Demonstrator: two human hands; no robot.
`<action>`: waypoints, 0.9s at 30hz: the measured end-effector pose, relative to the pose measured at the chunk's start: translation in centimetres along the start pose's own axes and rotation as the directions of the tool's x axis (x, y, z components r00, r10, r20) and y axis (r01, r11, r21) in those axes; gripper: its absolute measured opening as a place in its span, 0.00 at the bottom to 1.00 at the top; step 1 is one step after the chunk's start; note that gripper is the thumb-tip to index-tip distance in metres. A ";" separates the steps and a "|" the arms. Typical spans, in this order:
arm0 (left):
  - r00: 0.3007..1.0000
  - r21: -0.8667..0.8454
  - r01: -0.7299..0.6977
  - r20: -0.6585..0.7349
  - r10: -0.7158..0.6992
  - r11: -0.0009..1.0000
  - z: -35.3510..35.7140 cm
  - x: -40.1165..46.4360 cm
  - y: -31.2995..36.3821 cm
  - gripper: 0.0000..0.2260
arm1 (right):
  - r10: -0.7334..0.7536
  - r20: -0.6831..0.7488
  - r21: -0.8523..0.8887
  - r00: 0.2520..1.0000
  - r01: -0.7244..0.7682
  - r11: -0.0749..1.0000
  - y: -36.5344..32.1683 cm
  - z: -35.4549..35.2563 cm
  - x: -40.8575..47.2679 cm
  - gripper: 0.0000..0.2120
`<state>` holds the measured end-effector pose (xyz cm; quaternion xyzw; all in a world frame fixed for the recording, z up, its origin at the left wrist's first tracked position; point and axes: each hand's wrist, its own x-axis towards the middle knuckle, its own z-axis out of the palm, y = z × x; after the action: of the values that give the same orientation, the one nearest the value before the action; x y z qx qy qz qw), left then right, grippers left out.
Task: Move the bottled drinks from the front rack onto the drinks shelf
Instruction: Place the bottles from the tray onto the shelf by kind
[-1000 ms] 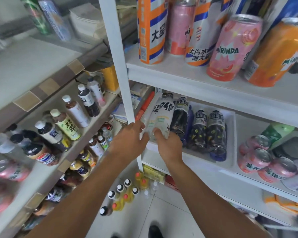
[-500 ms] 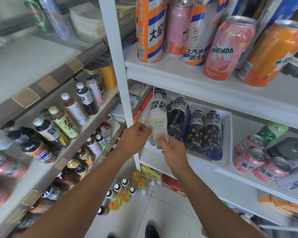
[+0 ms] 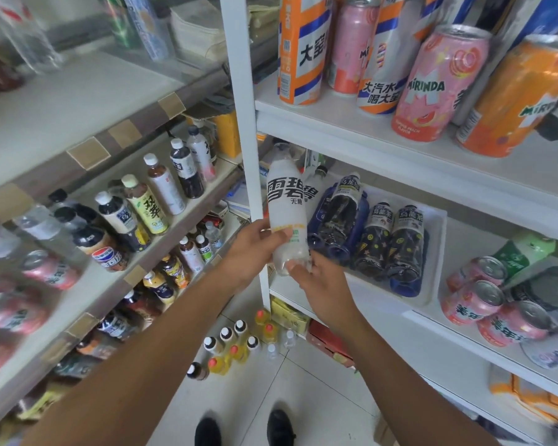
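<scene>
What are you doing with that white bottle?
A person is holding a white bottle in both hands: the left hand grips its lower side, and the right hand holds its base. The bottle is out in front of the white rack's post, off the shelf. A second white bottle and several dark bottles lie in a white tray just behind it. More bottles fill the drinks shelf on the left.

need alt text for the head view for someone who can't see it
Both hands hold a white bottle upright in front of a white shelf post: the left hand grips its side, the right hand its base. Dark bottles lie in a tray behind, cans stand above.
</scene>
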<state>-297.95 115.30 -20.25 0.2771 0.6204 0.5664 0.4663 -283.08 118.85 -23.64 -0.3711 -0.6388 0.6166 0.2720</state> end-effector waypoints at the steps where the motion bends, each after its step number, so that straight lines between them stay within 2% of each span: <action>1: 0.999 -0.001 -0.019 -0.028 0.019 1.000 -0.2 -0.5 0.0 0.14 | 0.000 0.016 -0.008 1.000 0.000 1.000 -0.2 0.1 -0.1 0.15; 5: 0.997 -0.013 -0.059 -0.044 0.059 0.998 -1.3 -3.1 0.2 0.12 | 0.008 0.089 -0.072 0.996 -0.002 0.997 -0.9 1.0 -1.1 0.07; 8: 0.994 -0.027 -0.093 -0.061 0.092 0.995 -2.8 -5.3 0.2 0.09 | 0.002 0.137 -0.105 0.991 0.013 0.994 -1.7 2.4 -2.4 0.06; 13: 0.977 -0.063 -0.164 -0.151 0.153 0.984 -6.8 -10.1 0.9 0.09 | -0.041 0.214 -0.154 0.976 0.075 0.985 -4.0 6.6 -4.9 0.13; 16: 0.960 -0.027 -0.225 -0.179 0.217 0.974 -10.1 -13.8 1.9 0.11 | -0.072 0.298 -0.161 0.952 0.125 0.979 -5.6 10.0 -6.8 0.14; 19: 0.934 -0.009 -0.268 -0.249 0.258 0.963 -13.6 -18.0 2.7 0.08 | -0.109 0.361 -0.148 0.926 0.172 0.974 -7.9 13.9 -8.7 0.12; 22: 0.903 0.053 -0.306 -0.300 0.308 0.951 -17.2 -22.3 3.1 0.17 | -0.171 0.386 -0.133 0.906 0.238 0.962 -11.2 18.1 -10.4 0.16; 24: 0.881 0.069 -0.333 -0.333 0.337 0.940 -19.4 -25.4 3.4 0.23 | -0.220 0.422 -0.101 0.879 0.287 0.953 -13.4 20.9 -11.6 0.14; 25: 0.867 0.085 -0.343 -0.355 0.350 0.935 -20.4 -26.8 3.6 0.24 | -0.244 0.443 -0.088 0.863 0.313 0.946 -14.3 22.3 -12.2 0.14; 27: 0.830 0.150 -0.373 -0.387 0.402 0.916 -22.2 -29.7 3.8 0.15 | -0.292 0.475 -0.080 0.830 0.371 0.925 -15.5 25.3 -13.3 0.22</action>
<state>-306.24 80.37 -10.43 0.2877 0.6541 0.6729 0.1914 -297.89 93.83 -9.10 -0.1212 -0.7890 0.5729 0.1858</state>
